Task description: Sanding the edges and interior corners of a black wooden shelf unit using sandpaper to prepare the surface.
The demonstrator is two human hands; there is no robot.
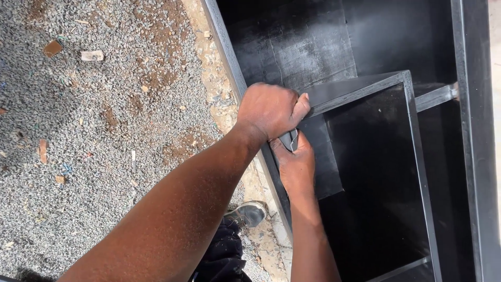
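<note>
The left hand [269,110] is closed over the near corner of a black-painted square metal frame panel [365,86], fingers wrapped down over its top edge and thumb lying along the edge towards 2 o'clock. Directly below it, at 5 o'clock and touching it, the right hand [296,166] is curled shut around a small flat grey piece [291,140] that shows only as a sliver between the two hands; what it is cannot be told. The right hand's knuckles rest against the dark inner face of the panel.

The panel tilts inside a large black-painted metal box frame [472,130]; its far corner points to 2 o'clock, and its right rail runs down towards 5 o'clock. A thin grey metal bar [436,96] crosses from the panel's far corner towards the box's right wall at 3 o'clock. The box's left rail [224,47] runs from 12 o'clock down past the hands.

To the left, from 7 to 11 o'clock, lies grey gravel ground [94,156] with brown earth patches and scattered stone chips. At 6 o'clock, under the forearms, a dark worn shoe [248,213] stands on a pale sandy strip beside the box.
</note>
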